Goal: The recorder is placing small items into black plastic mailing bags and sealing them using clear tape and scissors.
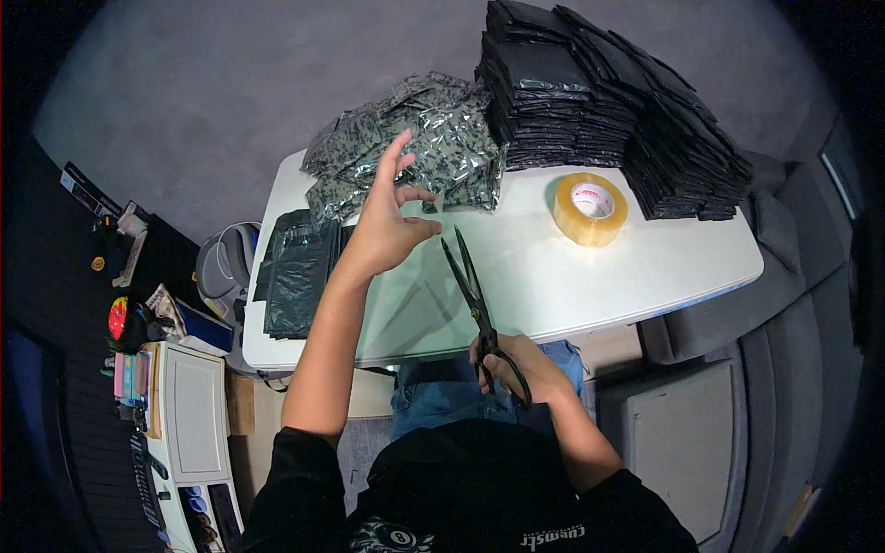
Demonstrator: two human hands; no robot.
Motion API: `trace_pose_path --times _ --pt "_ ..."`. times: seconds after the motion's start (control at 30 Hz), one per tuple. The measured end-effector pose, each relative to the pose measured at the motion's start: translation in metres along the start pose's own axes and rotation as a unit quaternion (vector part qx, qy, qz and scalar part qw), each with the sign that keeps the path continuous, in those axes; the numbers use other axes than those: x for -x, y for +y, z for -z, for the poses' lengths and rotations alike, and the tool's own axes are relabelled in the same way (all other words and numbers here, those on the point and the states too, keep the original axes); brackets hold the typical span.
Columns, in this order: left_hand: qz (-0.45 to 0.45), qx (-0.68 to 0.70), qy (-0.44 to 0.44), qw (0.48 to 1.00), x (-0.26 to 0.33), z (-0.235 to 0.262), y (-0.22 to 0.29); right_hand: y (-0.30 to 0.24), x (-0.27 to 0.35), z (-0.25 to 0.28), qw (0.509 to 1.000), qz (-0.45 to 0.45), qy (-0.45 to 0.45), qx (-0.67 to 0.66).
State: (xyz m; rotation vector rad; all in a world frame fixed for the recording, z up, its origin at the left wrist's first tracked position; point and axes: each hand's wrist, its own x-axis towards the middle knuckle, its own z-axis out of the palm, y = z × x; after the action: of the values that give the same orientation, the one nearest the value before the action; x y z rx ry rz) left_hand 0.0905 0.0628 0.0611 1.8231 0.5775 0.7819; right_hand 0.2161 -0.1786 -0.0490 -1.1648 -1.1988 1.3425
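Note:
In my right hand [509, 367], near the table's front edge, are black scissors [477, 309]. Their blades point away from me, slightly parted, with the fingers around the handles. My left hand [385, 217] is raised over the table, thumb and forefinger curved toward each other, other fingers extended. A small clear strip [440, 202], perhaps tape, shows at its fingertips; its exact shape is hard to make out. Behind that hand lies a heap of camouflage-patterned glossy plastic packages [415, 138]. Beside my left forearm sits a small pile of black plastic bags [302, 276].
A large roll of clear yellowish tape [590, 210] lies on the white table [645, 276], right of the scissors. Tall stacks of black packages [572, 101] fill the back right. A grey sofa [784, 304] stands to the right, a white cabinet [189, 405] to the left.

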Motion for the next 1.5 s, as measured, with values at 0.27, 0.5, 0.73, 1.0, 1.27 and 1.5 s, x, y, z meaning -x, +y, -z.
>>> trace_pose_path --times 0.27,0.5,0.73,1.0,1.27,1.5 --pt "-0.012 0.005 -0.008 1.000 0.000 0.001 0.001 -0.006 -0.005 0.001 1.000 -0.001 0.007 0.010" --pt "-0.007 0.008 -0.007 1.000 0.000 0.000 0.000 -0.007 -0.008 0.001 1.000 -0.016 0.022 0.013" --pt "-0.006 0.000 -0.003 1.000 0.001 -0.001 0.002 0.001 -0.010 0.000 1.000 0.005 0.001 0.014" --pt "-0.003 -0.001 0.001 1.000 0.002 -0.001 0.004 0.000 -0.011 -0.003 0.999 0.009 0.012 0.032" --pt "-0.006 0.001 0.004 1.000 0.002 -0.001 0.004 0.001 -0.013 -0.005 0.999 -0.006 0.035 0.018" --pt "-0.006 0.002 0.004 1.000 0.002 -0.001 0.003 0.004 -0.013 -0.005 0.999 -0.019 0.027 0.035"
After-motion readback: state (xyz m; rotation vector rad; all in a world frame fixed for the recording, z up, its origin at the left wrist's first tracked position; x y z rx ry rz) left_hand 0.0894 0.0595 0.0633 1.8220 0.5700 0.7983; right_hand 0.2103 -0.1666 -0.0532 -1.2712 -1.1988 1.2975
